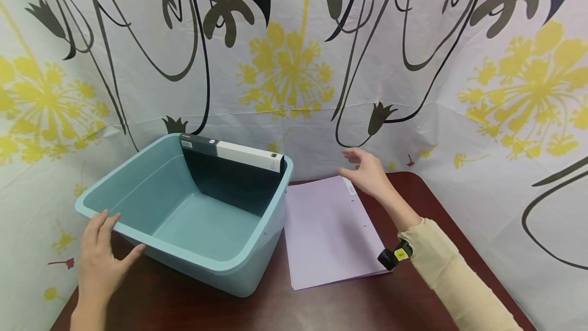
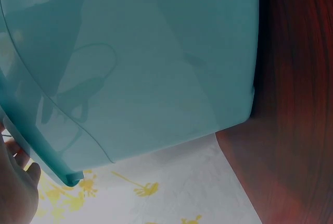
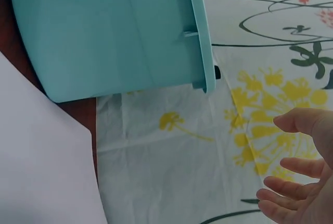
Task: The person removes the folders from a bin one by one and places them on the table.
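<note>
A light blue plastic tub (image 1: 216,264) stands on the table's left part. Inside it, a black binder (image 1: 220,180) with a white-and-grey spine leans upright against the far wall. My left hand (image 1: 98,254) is at the tub's near left corner, fingertips right at the rim and thumb spread apart. In the left wrist view the tub's outer wall (image 2: 156,67) fills most of the picture. To the tub's right lies a stack of pale purple sheets (image 1: 328,239) with punched holes. Over its far edge hovers my right hand (image 1: 365,170), fingers loosely bent, thumb apart, nothing held.
The dark reddish-brown table (image 1: 413,203) runs under the tub and sheets. A white cloth (image 1: 294,142) with yellow and grey flower prints hangs behind and along both sides. A small black camera (image 1: 395,255) sits on the right wrist, by the beige sleeve (image 1: 452,269).
</note>
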### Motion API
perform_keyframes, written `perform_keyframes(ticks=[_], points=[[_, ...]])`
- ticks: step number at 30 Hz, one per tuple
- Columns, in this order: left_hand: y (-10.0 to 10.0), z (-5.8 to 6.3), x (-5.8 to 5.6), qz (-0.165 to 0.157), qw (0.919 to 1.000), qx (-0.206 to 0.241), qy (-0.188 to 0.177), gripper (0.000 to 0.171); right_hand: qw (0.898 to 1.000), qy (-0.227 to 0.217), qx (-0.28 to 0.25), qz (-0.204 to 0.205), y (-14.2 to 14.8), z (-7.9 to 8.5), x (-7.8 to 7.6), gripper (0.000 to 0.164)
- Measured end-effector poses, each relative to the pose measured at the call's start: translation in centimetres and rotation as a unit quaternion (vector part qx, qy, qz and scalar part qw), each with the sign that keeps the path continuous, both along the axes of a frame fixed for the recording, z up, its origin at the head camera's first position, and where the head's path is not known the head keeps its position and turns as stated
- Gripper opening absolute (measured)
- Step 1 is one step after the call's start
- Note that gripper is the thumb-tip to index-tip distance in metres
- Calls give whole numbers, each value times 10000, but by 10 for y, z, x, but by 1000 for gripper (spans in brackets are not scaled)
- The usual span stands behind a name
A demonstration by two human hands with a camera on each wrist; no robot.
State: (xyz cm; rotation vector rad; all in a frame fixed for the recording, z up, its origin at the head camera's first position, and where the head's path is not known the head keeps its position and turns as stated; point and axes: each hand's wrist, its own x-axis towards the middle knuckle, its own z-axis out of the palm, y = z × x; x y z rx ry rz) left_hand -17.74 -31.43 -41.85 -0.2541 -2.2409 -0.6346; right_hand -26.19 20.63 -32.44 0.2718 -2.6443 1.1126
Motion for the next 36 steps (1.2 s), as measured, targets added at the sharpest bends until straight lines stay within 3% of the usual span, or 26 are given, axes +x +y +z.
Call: perform_keyframes(ticks=[19,36], points=[[1,0,0,-35,10000,25,82,100,9951,291,509,791,-50,42,-22,53],[-1,-2,-3,-90,9997,29,209,101,9855,251,1040,1321,-89,47,-41,67]])
